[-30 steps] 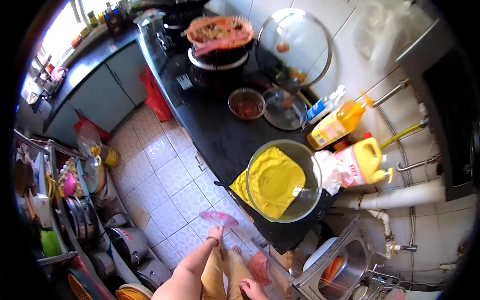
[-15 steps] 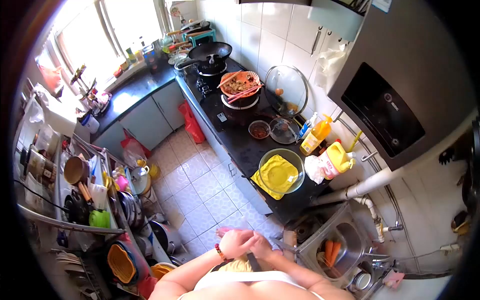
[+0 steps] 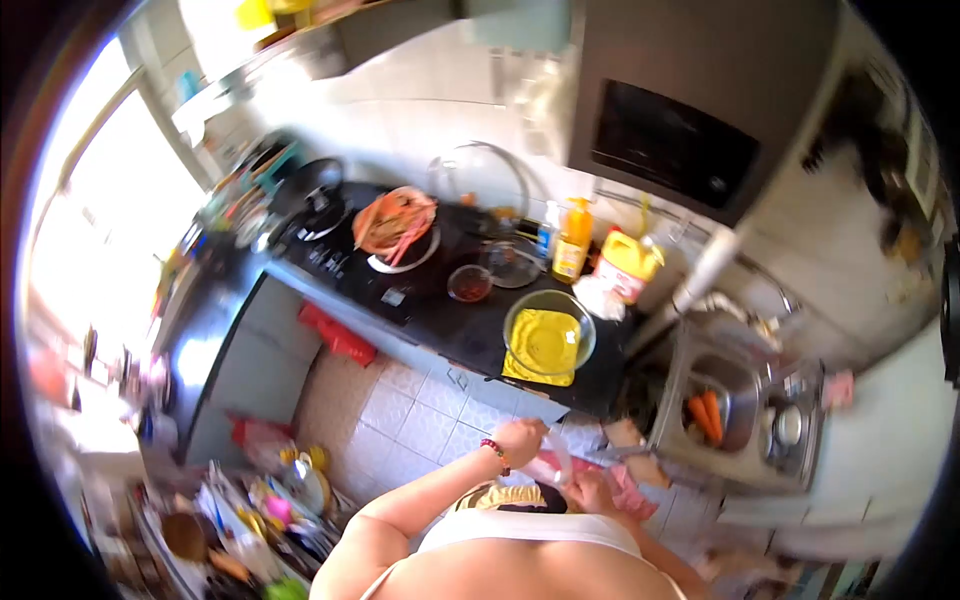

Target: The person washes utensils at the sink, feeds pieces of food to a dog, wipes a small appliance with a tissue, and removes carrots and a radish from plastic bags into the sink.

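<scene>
My left hand (image 3: 521, 441), with a beaded bracelet at its wrist, is held in front of my body with its fingers closed. A whitish, translucent strip (image 3: 562, 458) runs from it to my right hand (image 3: 591, 491), which is closed at the strip's lower end. Blur hides what the strip is and the exact finger positions. Below and beside the right hand shows a pink-red crumpled thing (image 3: 630, 492). Beyond my hands, on the black counter, a glass bowl (image 3: 590, 338) stands over a yellow cloth (image 3: 535, 372).
Along the counter (image 3: 440, 335) stand a stove with an orange dish (image 3: 397, 222), a small bowl (image 3: 469, 284), glass lids and bottles (image 3: 572, 240). At right, a metal sink (image 3: 745, 450) holds carrots (image 3: 705, 416). Crowded shelves (image 3: 215, 535) stand at lower left.
My view has swung to the right. My hands were close together; now they are apart with the translucent strip between them. The pink-red thing has come into view.
</scene>
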A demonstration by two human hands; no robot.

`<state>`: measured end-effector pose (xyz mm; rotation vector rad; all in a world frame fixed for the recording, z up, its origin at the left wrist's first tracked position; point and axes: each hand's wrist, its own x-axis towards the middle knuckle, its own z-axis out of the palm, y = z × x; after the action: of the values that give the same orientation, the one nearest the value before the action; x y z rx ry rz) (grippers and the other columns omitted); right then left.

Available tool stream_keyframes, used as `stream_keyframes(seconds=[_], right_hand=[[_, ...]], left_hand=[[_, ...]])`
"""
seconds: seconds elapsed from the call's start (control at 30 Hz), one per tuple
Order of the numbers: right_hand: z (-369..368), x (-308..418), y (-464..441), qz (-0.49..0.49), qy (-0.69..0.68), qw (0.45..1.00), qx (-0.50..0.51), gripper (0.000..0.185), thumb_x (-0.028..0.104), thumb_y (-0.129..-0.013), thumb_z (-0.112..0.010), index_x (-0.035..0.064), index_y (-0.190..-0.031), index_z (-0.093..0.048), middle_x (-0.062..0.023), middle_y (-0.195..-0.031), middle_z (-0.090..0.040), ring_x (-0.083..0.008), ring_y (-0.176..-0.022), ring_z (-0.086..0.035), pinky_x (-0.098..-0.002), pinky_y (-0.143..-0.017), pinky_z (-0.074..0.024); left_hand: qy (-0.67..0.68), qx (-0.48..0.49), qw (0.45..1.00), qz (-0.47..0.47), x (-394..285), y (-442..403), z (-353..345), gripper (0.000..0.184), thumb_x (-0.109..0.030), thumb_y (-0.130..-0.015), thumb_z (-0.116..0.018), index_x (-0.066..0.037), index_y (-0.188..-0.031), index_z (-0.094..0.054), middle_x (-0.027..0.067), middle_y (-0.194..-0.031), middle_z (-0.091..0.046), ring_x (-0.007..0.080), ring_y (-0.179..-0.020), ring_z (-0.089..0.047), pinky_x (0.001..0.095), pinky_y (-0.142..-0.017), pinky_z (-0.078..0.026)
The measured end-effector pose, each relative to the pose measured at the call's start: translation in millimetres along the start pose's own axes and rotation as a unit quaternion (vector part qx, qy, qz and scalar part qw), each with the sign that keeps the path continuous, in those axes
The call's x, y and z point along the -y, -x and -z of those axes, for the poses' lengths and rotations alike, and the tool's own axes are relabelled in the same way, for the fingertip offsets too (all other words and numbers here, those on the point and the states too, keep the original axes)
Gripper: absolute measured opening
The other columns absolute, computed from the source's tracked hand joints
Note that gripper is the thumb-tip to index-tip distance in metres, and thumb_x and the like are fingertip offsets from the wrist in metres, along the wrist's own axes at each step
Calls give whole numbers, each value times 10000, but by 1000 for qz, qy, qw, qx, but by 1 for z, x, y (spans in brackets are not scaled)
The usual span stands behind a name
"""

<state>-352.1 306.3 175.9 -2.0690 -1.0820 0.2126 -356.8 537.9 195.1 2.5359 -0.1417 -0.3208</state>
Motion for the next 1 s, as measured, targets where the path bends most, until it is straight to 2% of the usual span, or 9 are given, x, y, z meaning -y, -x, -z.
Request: stream_keyframes(seconds=[0.1,0.17,0.2,0.23,0.27,0.33,0.47,0.7,1.0], right_hand=[[-14,57,-8,-216,-121,953,-177,384,238,-841,-605,-3,-1067,-411,-184,-777,-595,-297,-688,-606,-332,-548,-450],[-20,74,-9,-187,-76,936,-289,365,179,-862,-559,20,-1114,-348,-151,-799,-571,-209,-697,-570,-324,-594,-438],[-16,92,-4,-244,-257,892,-282,283,116,-892,-466,26,-1130,-344,-135,-849,-590,-188,-748,-558,-319,-693,-435],[-9,105,5,-272,-247,892,-264,267,82,-884,-410,25,-1134,-336,-152,-924,-580,-185,-758,-552,-314,-690,-425],[-12,113,13,-247,-289,875,-299,276,85,-868,-398,11,-1126,-333,-160,-899,-571,-194,-745,-548,-322,-682,-418],[-26,131,26,-264,-176,872,-372,290,68,-851,-414,-3,-1120,-333,-144,-866,-555,-174,-749,-542,-315,-679,-416],[-54,157,43,-347,-148,811,-447,420,101,-840,-512,10,-1191,-300,-158,-828,-588,-266,-751,-612,-351,-648,-454],[-71,159,82,-328,41,776,-538,305,136,-779,-622,26,-1039,-506,-121,-845,-561,-226,-801,-566,-309,-641,-451],[23,200,51,-198,-132,776,-584,149,142,-814,-615,1,-850,-582,-34,-744,-541,-101,-659,-498,-237,-573,-389]], left_hand=[[137,43,941,-306,-7,10,-2,221,-95,-787,-540,-41,-999,-573,145,-936,-590,307,-932,-549,399,-837,-408],[92,14,938,-334,-8,14,-9,196,-114,-798,-554,-19,-967,-586,157,-929,-599,318,-908,-557,393,-812,-422],[124,-6,926,-356,-9,15,-6,200,-130,-815,-540,-9,-965,-594,165,-941,-609,324,-900,-574,383,-805,-444],[173,10,912,-371,-24,17,8,178,-130,-825,-546,0,-933,-603,158,-918,-613,292,-860,-581,364,-774,-454],[220,24,900,-375,-39,19,22,164,-129,-835,-553,9,-902,-612,151,-894,-618,260,-820,-589,345,-742,-464],[354,242,874,-227,-47,21,24,149,-110,-845,-566,24,-883,-617,143,-834,-618,196,-772,-579,303,-715,-458],[245,303,864,-319,-73,26,19,130,-112,-778,-666,0,-820,-616,74,-681,-592,119,-592,-537,253,-546,-433],[257,256,859,-361,-109,38,15,91,-34,-772,-643,10,-734,-573,59,-588,-539,63,-543,-485,257,-479,-429],[272,234,837,-414,-161,32,87,84,-53,-816,-607,2,-771,-562,-2,-694,-467,59,-606,-414,207,-526,-337]])
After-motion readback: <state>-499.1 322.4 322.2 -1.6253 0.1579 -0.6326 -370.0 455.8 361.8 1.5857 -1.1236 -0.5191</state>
